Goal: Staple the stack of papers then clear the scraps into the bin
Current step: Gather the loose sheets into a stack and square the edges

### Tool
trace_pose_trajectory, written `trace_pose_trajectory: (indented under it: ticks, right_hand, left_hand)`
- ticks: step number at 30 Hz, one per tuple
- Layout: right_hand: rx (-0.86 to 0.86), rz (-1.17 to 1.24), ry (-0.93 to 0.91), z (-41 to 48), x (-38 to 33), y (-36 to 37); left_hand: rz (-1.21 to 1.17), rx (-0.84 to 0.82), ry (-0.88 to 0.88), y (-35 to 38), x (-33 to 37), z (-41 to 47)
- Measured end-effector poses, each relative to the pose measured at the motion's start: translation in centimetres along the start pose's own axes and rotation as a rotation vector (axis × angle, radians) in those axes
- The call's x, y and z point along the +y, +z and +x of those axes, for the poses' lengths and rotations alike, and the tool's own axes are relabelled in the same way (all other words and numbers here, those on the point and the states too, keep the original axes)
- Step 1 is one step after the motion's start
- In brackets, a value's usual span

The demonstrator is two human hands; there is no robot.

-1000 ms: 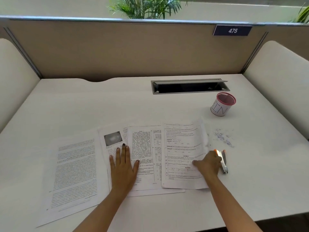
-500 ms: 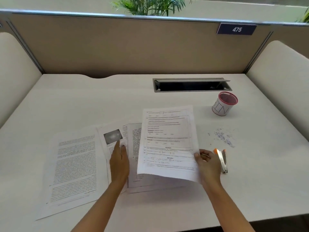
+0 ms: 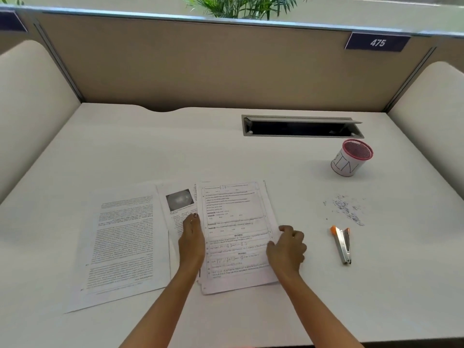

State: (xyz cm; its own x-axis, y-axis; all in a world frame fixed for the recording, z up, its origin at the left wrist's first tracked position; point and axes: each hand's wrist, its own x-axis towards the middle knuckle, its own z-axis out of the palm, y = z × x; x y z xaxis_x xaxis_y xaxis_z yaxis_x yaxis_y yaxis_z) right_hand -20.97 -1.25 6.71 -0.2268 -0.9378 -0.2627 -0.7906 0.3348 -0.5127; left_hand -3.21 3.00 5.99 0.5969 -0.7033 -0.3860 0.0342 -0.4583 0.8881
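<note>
Lifted sheet (image 3: 236,232) now flat on stack, between both hands' fingers (image 3: 285,228).

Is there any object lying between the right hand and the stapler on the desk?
Nothing visible does. Between the right hand and the silver stapler with orange tips lies only bare white desk. The scattered paper scraps lie farther back, off that path.
</note>
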Motion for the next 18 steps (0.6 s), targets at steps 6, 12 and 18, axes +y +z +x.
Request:
trace_pose_trajectory:
  ticks: [6,12,18]
  right_hand:
    - [-0.095,0.151,0.102,0.8,-0.8,-0.6]
    - [-0.015,0.263,-0.026,0.6,-0.5,-1.8]
    - [0.065,0.515,-0.230,0.5,-0.7,-4.5]
  left_hand:
    - [-0.016,0.019,-0.011,0.1,0.0,-0.3]
    - [-0.083,0.011,-0.048,0.0,0.1,-0.3]
    - [-0.131,-0.027,-0.037,-0.7,1.6,-0.1]
